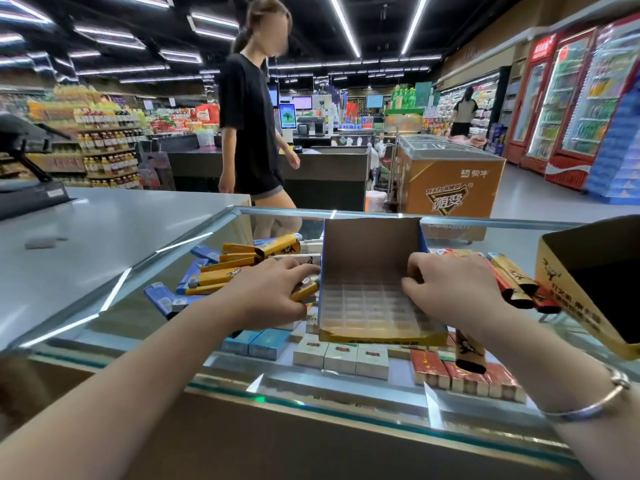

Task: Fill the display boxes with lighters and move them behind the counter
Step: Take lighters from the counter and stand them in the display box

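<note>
Head: second display box point(588, 271) rightward.

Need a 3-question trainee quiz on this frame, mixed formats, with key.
1. True or false: the display box between the hands already holds lighters.
2. Which hand grips a yellow lighter? A) left hand B) right hand C) neither
3. Fill in: the loose pile of blue and yellow lighters lies on the glass counter to the ____ of that box.

Key: 1 false, its grid of slots is empty; 2 A, while the right hand holds the box's side wall; 3 left.
</note>
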Available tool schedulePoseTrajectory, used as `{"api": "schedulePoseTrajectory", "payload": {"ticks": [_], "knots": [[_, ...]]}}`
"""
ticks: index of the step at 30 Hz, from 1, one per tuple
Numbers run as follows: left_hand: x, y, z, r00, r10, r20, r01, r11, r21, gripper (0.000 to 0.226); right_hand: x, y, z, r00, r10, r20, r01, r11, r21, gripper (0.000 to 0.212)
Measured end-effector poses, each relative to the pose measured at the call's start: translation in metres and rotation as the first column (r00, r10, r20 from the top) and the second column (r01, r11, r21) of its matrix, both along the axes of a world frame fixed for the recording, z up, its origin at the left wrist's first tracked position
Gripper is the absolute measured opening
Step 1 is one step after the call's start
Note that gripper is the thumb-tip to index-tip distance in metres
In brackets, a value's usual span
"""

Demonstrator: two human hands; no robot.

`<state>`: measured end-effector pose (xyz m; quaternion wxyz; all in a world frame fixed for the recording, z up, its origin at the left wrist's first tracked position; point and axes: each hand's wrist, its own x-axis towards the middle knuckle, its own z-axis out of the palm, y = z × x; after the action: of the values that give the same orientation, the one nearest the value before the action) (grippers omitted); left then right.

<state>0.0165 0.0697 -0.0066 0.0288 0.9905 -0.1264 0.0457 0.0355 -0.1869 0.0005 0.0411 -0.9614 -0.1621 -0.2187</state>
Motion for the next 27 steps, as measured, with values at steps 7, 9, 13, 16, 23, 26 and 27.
{"api": "schedulePoseTrajectory", "payload": {"ticks": [7, 9, 13, 16, 23, 26, 27], "knots": [[0.010, -0.009, 0.009, 0.995, 0.101, 0.025, -0.093, 0.973, -0.212, 0.081, -0.003, 0.000, 0.001, 1.000, 0.003, -0.006, -0.003, 1.000, 0.026, 0.019], [0.009, -0.016, 0.003, 0.975, 0.090, 0.203, -0.064, 0.989, -0.132, 0.083, -0.003, 0.000, 0.001, 1.000, -0.005, -0.007, 0.005, 1.000, 0.028, 0.019], [0.006, -0.018, -0.001, 0.917, 0.120, 0.379, 0.036, 0.924, -0.379, 0.071, -0.003, 0.000, 0.003, 1.000, -0.020, -0.021, 0.021, 0.999, 0.044, 0.019], [0.006, -0.019, 0.026, 0.886, 0.164, 0.434, 0.210, 0.694, -0.689, 0.060, -0.003, -0.001, 0.004, 0.999, -0.010, -0.033, 0.012, 0.998, 0.066, 0.020], [0.012, -0.064, 0.058, 0.984, -0.051, 0.172, 0.160, -0.187, -0.969, 0.035, -0.010, 0.000, 0.012, 0.998, 0.004, 0.068, -0.012, 0.994, 0.105, 0.015], [0.011, -0.072, 0.047, 0.981, -0.136, 0.138, 0.078, -0.378, -0.923, 0.028, -0.018, 0.004, 0.016, 0.964, 0.162, 0.210, -0.216, 0.939, 0.268, 0.009], [0.010, -0.073, 0.044, 0.978, -0.156, 0.139, 0.063, -0.413, -0.909, 0.029, -0.022, 0.006, 0.019, 0.943, 0.219, 0.250, -0.297, 0.894, 0.335, 0.008]]}}
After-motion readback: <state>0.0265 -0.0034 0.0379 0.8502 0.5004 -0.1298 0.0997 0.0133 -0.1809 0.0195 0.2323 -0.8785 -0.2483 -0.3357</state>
